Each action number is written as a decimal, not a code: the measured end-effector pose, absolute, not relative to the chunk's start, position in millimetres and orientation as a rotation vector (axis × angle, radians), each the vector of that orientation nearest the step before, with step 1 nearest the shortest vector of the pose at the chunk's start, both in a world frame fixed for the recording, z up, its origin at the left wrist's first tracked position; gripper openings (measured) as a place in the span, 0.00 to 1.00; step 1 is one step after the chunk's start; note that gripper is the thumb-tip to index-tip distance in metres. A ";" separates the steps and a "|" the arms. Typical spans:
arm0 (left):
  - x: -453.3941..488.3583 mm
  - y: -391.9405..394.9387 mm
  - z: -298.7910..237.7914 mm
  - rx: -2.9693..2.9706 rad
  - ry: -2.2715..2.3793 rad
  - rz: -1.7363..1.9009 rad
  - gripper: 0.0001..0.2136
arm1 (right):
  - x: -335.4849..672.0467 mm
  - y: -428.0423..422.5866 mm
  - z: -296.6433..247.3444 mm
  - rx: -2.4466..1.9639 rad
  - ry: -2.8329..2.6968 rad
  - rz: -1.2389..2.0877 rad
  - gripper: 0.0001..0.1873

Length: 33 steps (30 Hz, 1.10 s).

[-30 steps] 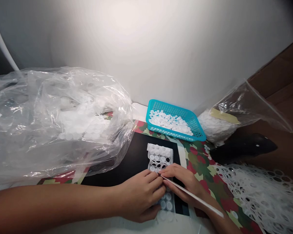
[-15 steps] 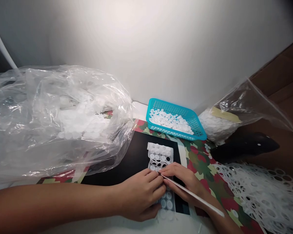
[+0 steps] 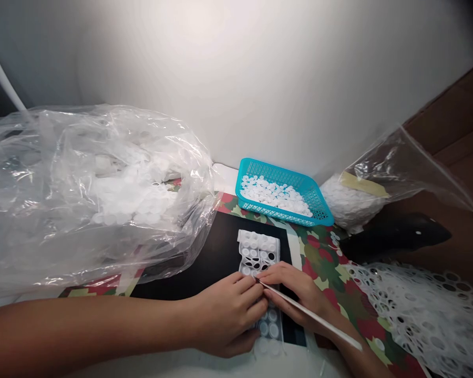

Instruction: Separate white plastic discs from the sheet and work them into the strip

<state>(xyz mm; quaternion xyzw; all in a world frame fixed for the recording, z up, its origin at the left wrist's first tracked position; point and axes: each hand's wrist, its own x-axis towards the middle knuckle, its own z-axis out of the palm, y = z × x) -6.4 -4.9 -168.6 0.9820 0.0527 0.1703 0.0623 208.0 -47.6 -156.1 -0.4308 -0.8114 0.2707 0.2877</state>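
A translucent white strip of round pieces [image 3: 259, 242] lies lengthwise on a black mat [image 3: 224, 236]; several of its round places are holes showing black. My left hand [image 3: 230, 315] is closed at the strip's left side, its curled fingers on the strip's middle. My right hand [image 3: 295, 294] grips a thin white stick-like tool [image 3: 319, 319] with a dark tip. That tip meets the strip close to my left fingertips. What lies directly under the fingers is hidden.
A turquoise basket [image 3: 284, 214] of small white discs stands behind the mat. To the left bulges a large clear plastic bag [image 3: 82, 173] with white pieces. At right are another filled bag [image 3: 350, 205], a black object [image 3: 402, 236] and a heap of perforated white sheets [image 3: 429, 315].
Almost nothing differs. Both hands, the tool and the strip keep their places, with only a slight shift of the fingers.
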 end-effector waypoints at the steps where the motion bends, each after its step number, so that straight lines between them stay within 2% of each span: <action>1: -6.5 -4.9 -168.7 2.968 0.162 0.516 0.13 | 207.6 -47.5 -155.4 -1.148 -2.167 0.718 0.09; 33: -7.1 -4.4 -167.2 2.972 0.156 0.522 0.12 | 207.8 -46.0 -155.0 -1.142 -2.177 0.705 0.09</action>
